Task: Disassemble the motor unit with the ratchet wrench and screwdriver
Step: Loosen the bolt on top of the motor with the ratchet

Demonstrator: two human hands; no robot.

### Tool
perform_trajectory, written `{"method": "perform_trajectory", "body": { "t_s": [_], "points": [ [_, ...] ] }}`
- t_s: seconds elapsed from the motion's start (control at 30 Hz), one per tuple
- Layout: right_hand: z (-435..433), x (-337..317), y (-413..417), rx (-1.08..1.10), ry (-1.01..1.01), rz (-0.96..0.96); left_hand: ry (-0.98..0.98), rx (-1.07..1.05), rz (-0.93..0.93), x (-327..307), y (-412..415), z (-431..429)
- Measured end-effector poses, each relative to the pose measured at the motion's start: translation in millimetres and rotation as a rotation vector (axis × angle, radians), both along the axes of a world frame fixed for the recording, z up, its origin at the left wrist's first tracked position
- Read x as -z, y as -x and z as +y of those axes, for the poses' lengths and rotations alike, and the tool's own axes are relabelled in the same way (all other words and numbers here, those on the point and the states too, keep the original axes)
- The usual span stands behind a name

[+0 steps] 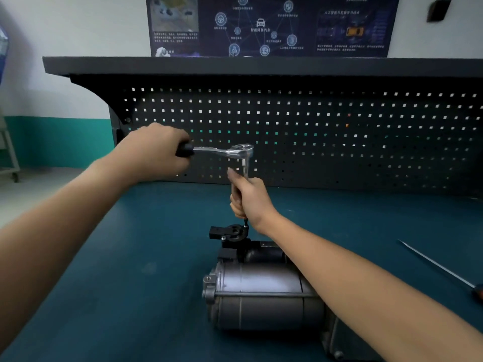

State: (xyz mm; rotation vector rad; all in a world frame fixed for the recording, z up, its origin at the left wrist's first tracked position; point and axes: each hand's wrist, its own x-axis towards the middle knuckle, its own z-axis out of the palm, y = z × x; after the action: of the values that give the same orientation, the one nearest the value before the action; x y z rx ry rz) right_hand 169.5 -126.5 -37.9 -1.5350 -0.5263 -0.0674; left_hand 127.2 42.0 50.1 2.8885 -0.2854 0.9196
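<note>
Workshop bay: teal tabletop point(130, 257) backed by a dark pegboard point(339, 142), with a poster point(261, 24) on the wall above.

- Motor unit point(261, 296): lies on its side on the tabletop, below the right-hand fingers point(236, 205) and nearer the person. Its black bracket point(232, 232) sits just under them, turned up so a fastener can be reached from above.
- Ratchet wrench point(227, 150): held level above the bracket, with an extension bar point(245, 165) dropping straight down from its head. The bar's lower tip appears to meet the bracket's fastener, but the join is too small to confirm.
- Left hand point(154, 150): fingers curled tight round the black handle at its far end from the wrench head, probably for the longest lever arm.
- Right hand point(248, 197): fingers wrapped round the extension bar below the wrench head, thumb pointing up along it. This grip seems meant to keep the bar upright and seated while the handle swings.
- Screwdriver point(439, 267): lies flat on the tabletop, well apart to the right of both sets of fingers. It is unheld and apparently kept for a later step.

Stage, as judged: an early fastener is being loosened, and the housing looks intact.
</note>
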Motion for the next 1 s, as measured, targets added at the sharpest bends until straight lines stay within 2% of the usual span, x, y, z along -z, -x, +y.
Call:
{"method": "perform_trajectory", "body": {
  "t_s": [0.07,0.2,0.27,0.4,0.57,0.63,0.77,0.87,0.93,1.0],
  "points": [
    [3,1,1,-0.003,0.044,-0.016,-0.102,-0.082,-0.02,3,-14,3],
    [0,-1,1,0.086,0.112,-0.026,-0.133,-0.15,-0.073,-4,-16,3],
    [-3,-2,1,0.124,0.168,-0.049,-0.209,-0.146,-0.02,-12,-6,2],
    [-11,-4,4,0.127,0.228,-0.056,-0.285,-0.045,0.091,-24,9,-5],
    [-13,-4,4,0.078,0.15,0.002,-0.312,0.204,-0.083,-21,14,-18],
    [-10,-6,3,0.075,0.16,0.016,-0.314,0.171,-0.062,-16,17,-21],
    [-3,-7,2,0.054,0.184,0.106,-0.266,-0.038,0.083,-15,23,-29],
    [-3,-9,4,0.068,0.245,0.097,-0.251,-0.082,0.092,-14,31,-48],
    [-6,-13,6,0.157,0.185,0.041,-0.255,-0.075,0.063,-13,37,-65],
    [-5,-16,8,0.297,-0.01,-0.008,-0.276,-0.039,0.042,-13,39,-75]
  ]
}}
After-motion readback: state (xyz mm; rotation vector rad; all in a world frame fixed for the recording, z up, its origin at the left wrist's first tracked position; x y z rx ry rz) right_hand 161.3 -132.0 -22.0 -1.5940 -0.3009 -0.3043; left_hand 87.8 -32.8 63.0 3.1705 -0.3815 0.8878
